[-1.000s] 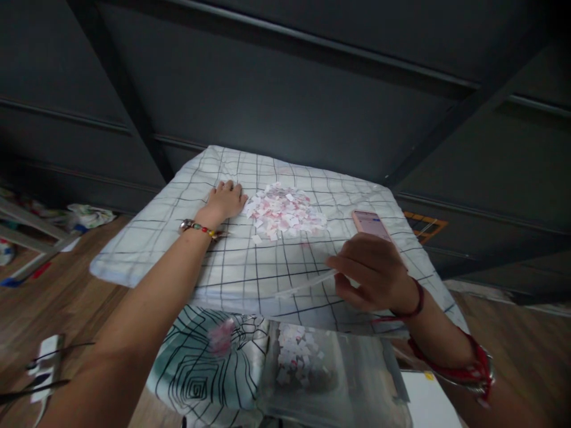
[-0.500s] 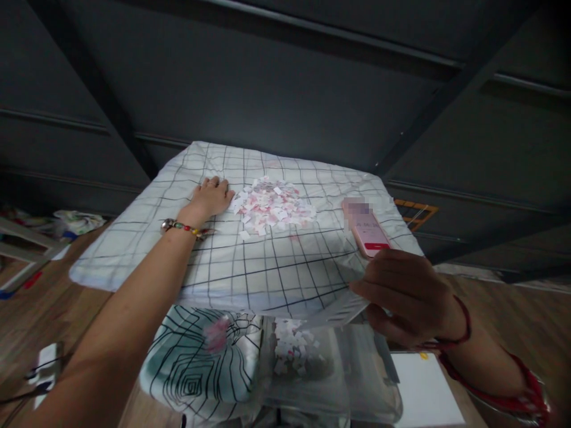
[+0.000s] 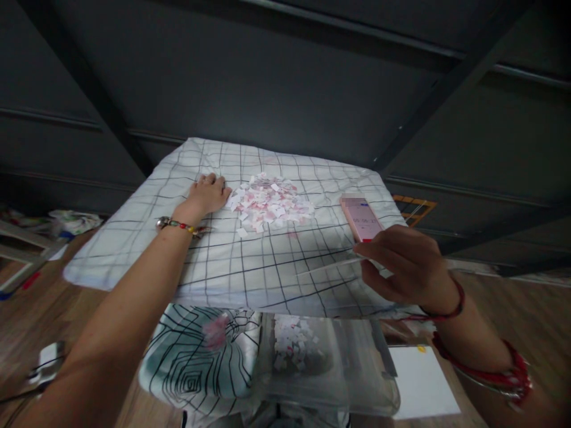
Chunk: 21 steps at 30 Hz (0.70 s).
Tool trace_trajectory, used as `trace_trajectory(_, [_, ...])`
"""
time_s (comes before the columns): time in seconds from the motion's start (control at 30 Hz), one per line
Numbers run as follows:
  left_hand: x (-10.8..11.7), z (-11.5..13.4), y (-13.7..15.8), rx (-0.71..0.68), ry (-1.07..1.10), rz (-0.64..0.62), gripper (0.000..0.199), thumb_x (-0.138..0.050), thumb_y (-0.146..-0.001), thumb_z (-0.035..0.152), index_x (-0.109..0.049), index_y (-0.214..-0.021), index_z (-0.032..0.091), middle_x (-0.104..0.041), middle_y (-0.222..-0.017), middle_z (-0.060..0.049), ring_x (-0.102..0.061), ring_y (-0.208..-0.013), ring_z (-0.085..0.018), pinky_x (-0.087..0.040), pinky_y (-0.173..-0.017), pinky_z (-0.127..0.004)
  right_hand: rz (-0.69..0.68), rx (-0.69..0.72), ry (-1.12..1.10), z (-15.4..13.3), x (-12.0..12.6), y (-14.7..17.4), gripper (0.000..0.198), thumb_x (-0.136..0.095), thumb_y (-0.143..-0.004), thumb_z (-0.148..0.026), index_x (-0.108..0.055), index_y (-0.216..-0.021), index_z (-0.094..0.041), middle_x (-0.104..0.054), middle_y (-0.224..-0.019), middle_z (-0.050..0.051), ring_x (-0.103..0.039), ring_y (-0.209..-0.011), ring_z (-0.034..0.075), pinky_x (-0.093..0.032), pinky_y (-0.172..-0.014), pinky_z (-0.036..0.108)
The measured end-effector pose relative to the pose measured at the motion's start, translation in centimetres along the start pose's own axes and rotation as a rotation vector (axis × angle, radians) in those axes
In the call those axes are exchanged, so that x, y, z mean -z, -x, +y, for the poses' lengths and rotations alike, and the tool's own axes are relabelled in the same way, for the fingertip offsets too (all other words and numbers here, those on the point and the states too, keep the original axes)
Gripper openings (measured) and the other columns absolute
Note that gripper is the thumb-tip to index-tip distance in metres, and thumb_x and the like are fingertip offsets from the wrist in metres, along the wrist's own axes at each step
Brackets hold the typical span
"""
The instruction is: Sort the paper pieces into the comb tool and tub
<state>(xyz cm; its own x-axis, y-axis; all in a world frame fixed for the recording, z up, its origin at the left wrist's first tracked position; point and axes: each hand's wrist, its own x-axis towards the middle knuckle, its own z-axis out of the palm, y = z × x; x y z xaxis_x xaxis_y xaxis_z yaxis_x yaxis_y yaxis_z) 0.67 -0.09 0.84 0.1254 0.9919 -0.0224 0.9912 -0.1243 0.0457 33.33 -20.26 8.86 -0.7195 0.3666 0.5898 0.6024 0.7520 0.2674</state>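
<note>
Pinching a thin pale stick (image 3: 330, 266) with the right hand (image 3: 405, 267), right of centre in the frame, partly covering a pink phone (image 3: 359, 217). Resting the left hand (image 3: 206, 196), palm down and slightly spread, at left of centre on the cloth-covered bench (image 3: 250, 267), just beside the pile of paper scraps (image 3: 272, 203) in the middle.

The right hand (image 3: 405, 267) hides the lower end of the pink phone (image 3: 357, 217) and the gripped end of a thin, blurred strip (image 3: 328, 265). Marks on the paper scraps (image 3: 272, 205) are too small to read. At lower left, the frame cuts off the left forearm (image 3: 120, 315).
</note>
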Motion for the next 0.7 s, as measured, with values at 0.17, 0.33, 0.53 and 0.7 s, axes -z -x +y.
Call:
trace_trajectory(0.17, [0.0, -0.1, -0.1, 0.003, 0.029, -0.012, 0.059, -0.025, -0.098, 0.041, -0.036, -0.148, 0.011, -0.032, -0.156, -0.020, -0.029, -0.144, -0.036, -0.031, -0.111, -0.053, 0.008, -0.024, 0.070, 0.4, -0.9, 0.0, 0.014, -0.055, -0.082, -0.011, -0.058, -0.094, -0.018, -0.061, -0.062, -0.002, -0.054, -0.055, 0.013, -0.046, -0.058, 0.028])
trace_trajectory(0.33, [-0.1, 0.0, 0.0, 0.016, 0.017, -0.022, 0.058, -0.023, -0.100, 0.041, -0.035, -0.149, 0.012, -0.031, -0.157, -0.018, -0.027, -0.145, -0.033, -0.028, -0.114, -0.050, 0.015, -0.070, 0.106, 0.5, -1.3, -0.3, 0.013, -0.054, -0.083, -0.012, -0.060, -0.094, -0.017, -0.062, -0.062, -0.001, -0.055, -0.057, 0.014, -0.045, -0.059, 0.029])
trace_trajectory(0.53, [0.1, 0.0, 0.1, 0.021, 0.032, -0.031, 0.059, -0.024, -0.099, 0.041, -0.034, -0.149, 0.011, -0.029, -0.158, -0.018, -0.027, -0.145, -0.035, -0.028, -0.114, -0.052, 0.033, -0.154, 0.246, 0.6, -1.3, -1.3, 0.011, -0.051, -0.086, -0.014, -0.061, -0.092, -0.015, -0.058, -0.059, -0.001, -0.050, -0.055, 0.015, -0.040, -0.057, 0.029])
trace_trajectory(0.7, [0.1, -0.1, 0.1, 0.020, 0.036, -0.029, 0.059, -0.024, -0.099, 0.041, -0.035, -0.149, 0.011, -0.029, -0.158, -0.020, -0.026, -0.145, -0.035, -0.027, -0.114, -0.052, -0.014, -0.205, 0.320, 0.8, -2.1, -1.8, 0.016, -0.049, -0.085, -0.014, -0.064, -0.092, -0.012, -0.060, -0.062, 0.002, -0.052, -0.059, 0.017, -0.040, -0.061, 0.031])
